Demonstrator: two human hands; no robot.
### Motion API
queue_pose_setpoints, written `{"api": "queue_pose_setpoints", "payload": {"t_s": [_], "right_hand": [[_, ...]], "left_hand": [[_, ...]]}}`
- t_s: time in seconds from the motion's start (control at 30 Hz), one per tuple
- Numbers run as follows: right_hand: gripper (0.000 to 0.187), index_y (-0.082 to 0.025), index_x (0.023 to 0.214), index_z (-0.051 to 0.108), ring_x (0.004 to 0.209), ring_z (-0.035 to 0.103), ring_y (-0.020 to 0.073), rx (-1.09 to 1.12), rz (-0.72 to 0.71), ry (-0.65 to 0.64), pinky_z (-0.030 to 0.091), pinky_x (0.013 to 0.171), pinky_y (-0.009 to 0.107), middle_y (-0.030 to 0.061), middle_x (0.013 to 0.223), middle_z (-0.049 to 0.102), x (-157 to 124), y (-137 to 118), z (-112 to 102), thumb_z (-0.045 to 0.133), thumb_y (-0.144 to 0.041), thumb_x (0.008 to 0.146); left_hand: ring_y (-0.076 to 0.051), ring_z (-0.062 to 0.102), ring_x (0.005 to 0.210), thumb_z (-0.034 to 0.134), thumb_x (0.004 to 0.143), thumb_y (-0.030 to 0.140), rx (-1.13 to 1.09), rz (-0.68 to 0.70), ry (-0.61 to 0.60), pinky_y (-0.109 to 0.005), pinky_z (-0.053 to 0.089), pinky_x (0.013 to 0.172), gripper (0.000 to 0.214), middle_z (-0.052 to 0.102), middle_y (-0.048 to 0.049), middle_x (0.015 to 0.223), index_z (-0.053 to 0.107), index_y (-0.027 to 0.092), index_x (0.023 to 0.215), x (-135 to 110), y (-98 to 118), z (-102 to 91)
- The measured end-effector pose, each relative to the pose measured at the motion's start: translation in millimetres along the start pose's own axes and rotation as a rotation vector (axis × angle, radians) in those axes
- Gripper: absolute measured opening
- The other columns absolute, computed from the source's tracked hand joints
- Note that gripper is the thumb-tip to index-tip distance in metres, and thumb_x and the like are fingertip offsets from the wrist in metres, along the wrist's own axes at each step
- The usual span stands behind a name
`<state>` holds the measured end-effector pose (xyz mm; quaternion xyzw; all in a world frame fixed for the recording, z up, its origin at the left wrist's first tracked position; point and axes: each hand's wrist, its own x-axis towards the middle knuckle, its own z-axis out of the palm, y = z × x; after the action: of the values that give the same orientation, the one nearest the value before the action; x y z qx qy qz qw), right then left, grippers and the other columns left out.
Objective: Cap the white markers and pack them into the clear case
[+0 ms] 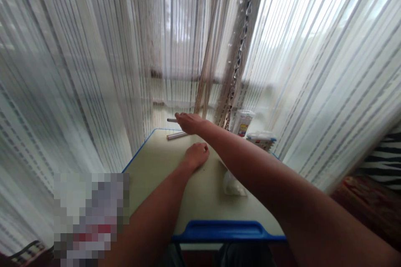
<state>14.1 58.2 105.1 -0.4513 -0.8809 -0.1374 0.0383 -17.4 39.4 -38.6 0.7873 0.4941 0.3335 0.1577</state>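
Observation:
My right hand [189, 123] reaches over the far edge of the desk, its fingers closed on a slim marker [171, 120]. The marker's dark end sticks out to the left, while the rest is hidden in the hand. Below it, a pale stick-like marker [176, 135] lies on the desktop, partly behind the right hand. My left hand [197, 154] rests on the middle of the desk [150, 175] with its fingers curled in. Whatever those fingers hold, if anything, is hidden. A crumpled clear plastic bag [233, 185] lies right of the left hand, beneath my right forearm.
A white box [243, 122] stands at the desk's back right, beside a stack of flat packs [261, 138] partly hidden by my arm. Striped sheer curtains [178, 50] hang close behind the desk. A blue tray lip [224, 230] runs along the near edge.

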Motion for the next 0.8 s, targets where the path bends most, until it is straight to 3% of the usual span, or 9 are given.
{"api": "queue_pose_setpoints", "payload": {"t_s": [0.1,0.17,0.2,0.27,0.3,0.47,0.53,0.63,0.8], "right_hand": [[0.03,-0.016,0.124,0.063,0.094,0.07,0.0277,0.033,0.013,0.105,0.048,0.071,0.034,0.018,0.113,0.071,-22.7,23.2,-35.3,0.047,-0.03,0.102],[0.031,-0.018,0.12,0.067,0.088,0.069,0.0246,0.07,0.035,0.178,0.046,0.069,0.032,0.0148,0.105,0.073,-49.7,44.2,-44.5,0.048,-0.034,0.102],[0.03,-0.018,0.116,0.071,0.084,0.067,0.0225,0.155,0.059,0.277,0.044,0.069,0.032,0.0117,0.096,0.074,-66.2,56.1,-43.2,0.051,-0.035,0.101],[0.027,-0.017,0.112,0.075,0.072,0.063,0.0171,0.332,0.137,0.446,0.043,0.068,0.03,0.006,0.079,0.072,-102.4,81.1,-30.7,0.057,-0.03,0.097],[0.028,-0.016,0.113,0.076,0.066,0.06,0.0149,0.434,0.175,0.459,0.043,0.065,0.029,0.0041,0.075,0.07,-120.7,93.4,-21.1,0.058,-0.027,0.095],[0.038,-0.016,0.116,0.077,0.053,0.053,0.0108,0.935,0.228,0.355,0.041,0.052,0.026,0.0018,0.07,0.071,-186.0,132.0,22.4,0.07,-0.034,0.083],[0.04,-0.016,0.107,0.08,0.057,0.057,0.0118,1.044,0.246,0.329,0.046,0.055,0.027,0.0041,0.074,0.074,-193.3,133.6,30.0,0.08,-0.038,0.074],[0.038,-0.016,0.095,0.082,0.065,0.064,0.0142,1.179,0.253,0.345,0.053,0.065,0.03,0.0063,0.08,0.078,-190.2,128.0,35.9,0.088,-0.038,0.063],[0.039,-0.016,0.091,0.081,0.063,0.068,0.015,1.327,0.273,0.508,0.056,0.063,0.03,0.0045,0.073,0.076,-188.7,121.8,51.0,0.091,-0.04,0.061]], "left_hand": [[-0.025,0.069,0.088,0.064,0.089,0.024,-0.002,-0.052,-0.028,-0.041,0.053,0.086,0.012,0.073,-0.0107,0.09,0.073,0.016,0.088,0.6,6.3,-6.1],[-0.024,0.069,0.08,0.062,0.085,0.021,-0.046,-0.067,-0.007,-0.037,0.051,0.082,0.013,0.072,-0.0089,0.078,0.072,0.017,0.079,1.0,10.9,-9.3],[-0.023,0.068,0.078,0.06,0.085,0.022,-0.078,-0.069,0.011,-0.035,0.05,0.08,0.015,0.072,-0.0081,0.076,0.071,0.018,0.077,1.3,13.8,-10.8],[-0.021,0.066,0.074,0.054,0.089,0.026,-0.159,-0.062,0.055,-0.033,0.048,0.077,0.022,0.07,-0.0068,0.073,0.07,0.017,0.077,1.9,22.0,-14.3],[-0.02,0.065,0.073,0.049,0.092,0.03,-0.207,-0.054,0.079,-0.031,0.048,0.075,0.027,0.068,-0.0061,0.072,0.069,0.017,0.079,2.1,27.4,-16.3],[-0.014,0.057,0.06,0.019,0.101,0.048,-0.497,-0.012,0.143,-0.025,0.045,0.055,0.054,0.064,-0.002,0.076,0.058,0.016,0.12,0.0,61.8,-25.9],[-0.012,0.052,0.055,0.042,0.095,0.055,-0.805,0.011,0.135,-0.023,0.041,0.05,0.051,0.061,0.0002,0.073,0.054,0.015,0.124,-1.4,71.9,-26.9],[-0.009,0.046,0.049,0.064,0.086,0.053,-0.946,0.005,0.118,-0.021,0.035,0.045,0.049,0.055,0.004,0.065,0.058,0.014,0.116,-1.9,76.4,-25.1],[-0.007,0.042,0.048,0.071,0.083,0.045,-1.017,0.025,0.131,-0.021,0.037,0.047,0.034,0.047,0.0064,0.058,0.065,0.014,0.093,-1.4,70.2,-24.5]]}}
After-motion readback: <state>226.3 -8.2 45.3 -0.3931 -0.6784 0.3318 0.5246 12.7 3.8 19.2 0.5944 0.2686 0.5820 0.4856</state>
